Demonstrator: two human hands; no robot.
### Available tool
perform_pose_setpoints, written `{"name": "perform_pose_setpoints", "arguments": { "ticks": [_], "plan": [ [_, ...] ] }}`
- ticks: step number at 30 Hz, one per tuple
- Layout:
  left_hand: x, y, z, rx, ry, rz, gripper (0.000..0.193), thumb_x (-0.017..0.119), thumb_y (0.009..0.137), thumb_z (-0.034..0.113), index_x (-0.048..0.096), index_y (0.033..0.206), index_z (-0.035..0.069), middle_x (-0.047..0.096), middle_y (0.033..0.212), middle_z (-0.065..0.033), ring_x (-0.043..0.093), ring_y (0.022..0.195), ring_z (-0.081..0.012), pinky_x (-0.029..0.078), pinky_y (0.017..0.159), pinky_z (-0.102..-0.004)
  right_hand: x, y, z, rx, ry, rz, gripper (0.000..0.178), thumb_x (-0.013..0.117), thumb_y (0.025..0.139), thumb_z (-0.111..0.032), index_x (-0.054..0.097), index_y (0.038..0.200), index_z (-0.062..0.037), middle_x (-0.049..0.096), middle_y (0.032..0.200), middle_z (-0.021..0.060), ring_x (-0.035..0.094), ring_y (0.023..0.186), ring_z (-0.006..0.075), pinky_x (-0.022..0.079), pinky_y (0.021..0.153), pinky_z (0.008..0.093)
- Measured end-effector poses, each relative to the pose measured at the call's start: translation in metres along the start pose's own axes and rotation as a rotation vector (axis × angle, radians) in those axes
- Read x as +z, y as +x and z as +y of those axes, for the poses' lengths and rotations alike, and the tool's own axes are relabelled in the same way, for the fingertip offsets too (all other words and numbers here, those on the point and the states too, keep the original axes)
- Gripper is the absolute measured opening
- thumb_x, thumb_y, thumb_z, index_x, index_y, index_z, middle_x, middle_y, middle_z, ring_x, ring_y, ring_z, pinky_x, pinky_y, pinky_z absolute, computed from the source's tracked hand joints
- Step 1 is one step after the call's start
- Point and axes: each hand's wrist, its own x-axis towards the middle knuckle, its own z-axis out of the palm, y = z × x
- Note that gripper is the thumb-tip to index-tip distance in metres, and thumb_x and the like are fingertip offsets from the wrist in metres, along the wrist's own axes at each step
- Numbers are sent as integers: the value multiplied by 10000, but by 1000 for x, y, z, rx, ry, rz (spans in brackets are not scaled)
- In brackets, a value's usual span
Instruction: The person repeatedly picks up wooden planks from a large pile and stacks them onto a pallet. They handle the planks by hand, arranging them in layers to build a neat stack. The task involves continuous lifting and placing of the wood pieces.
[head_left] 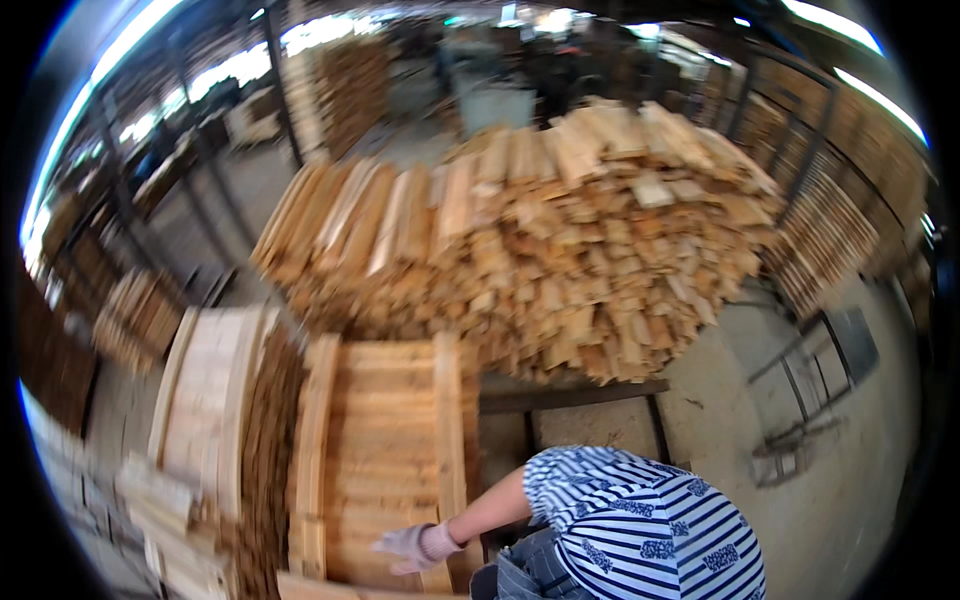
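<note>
My right arm, in a navy-and-white striped sleeve (620, 490), bends in from the lower right. On it my right hand (418, 547) wears a pale knitted glove. Its fingers reach out to the left, somewhat apart and blurred, and I see nothing held in them. Beneath lies a wooden slatted panel (384, 440) with two long battens along its sides; whether the hand touches it I cannot tell. A loose board (345, 590) crosses the panel's near end at the lower edge. My left hand is out of sight.
Beyond the panel a big heap of short wooden slats (540, 260) rests on a low metal frame (570, 398). To the left stands a stack of pale wooden panels (205, 390), with loose pieces (165, 500) near it. A metal-framed cart (815, 365) sits on the floor at right.
</note>
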Motion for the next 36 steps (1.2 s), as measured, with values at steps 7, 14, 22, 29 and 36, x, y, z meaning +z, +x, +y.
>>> {"name": "perform_pose_setpoints", "arguments": {
  "ticks": [7,14,22,29,36],
  "plan": [
    [-18,7,162,471,-304,8,560,588,976,332,504,1406,-17,529,1416,-243,477,1344,-427,396,1122,-523,-186,-299,123,945,54,672,631,515,931,-478,549,1344,-2,583,1321,296,561,1247,405,455,1040,456],
    [-38,-40,280,662,-502,-116,538,602,969,278,505,1404,-23,536,1406,-248,480,1343,-427,398,1128,-513,-344,-523,88,1177,-582,1214,805,692,869,-368,301,1481,-22,318,1490,270,360,1379,431,354,1139,499],
    [-122,-93,446,1012,-1104,-324,518,618,960,217,505,1401,-30,544,1394,-253,482,1342,-426,400,1134,-501,-546,-655,135,1341,-1202,1087,969,767,830,-403,225,1602,-182,228,1603,192,318,1431,408,337,1123,547],
    [-402,-261,704,2112,-1058,53,604,624,949,141,407,1482,-45,460,1486,-270,450,1386,-394,386,1145,-468,-621,-663,168,1155,-1147,799,843,794,816,-388,376,1540,-277,276,1569,201,376,1393,469,443,1081,521],
    [-493,-398,851,1907,-242,-25,954,659,859,492,256,1541,-40,380,1564,-231,279,1504,-362,184,1241,-447,-622,-653,182,997,-1153,1011,472,705,850,-224,599,1309,-243,349,1523,192,398,1377,470,484,1037,517]
  ]
}}
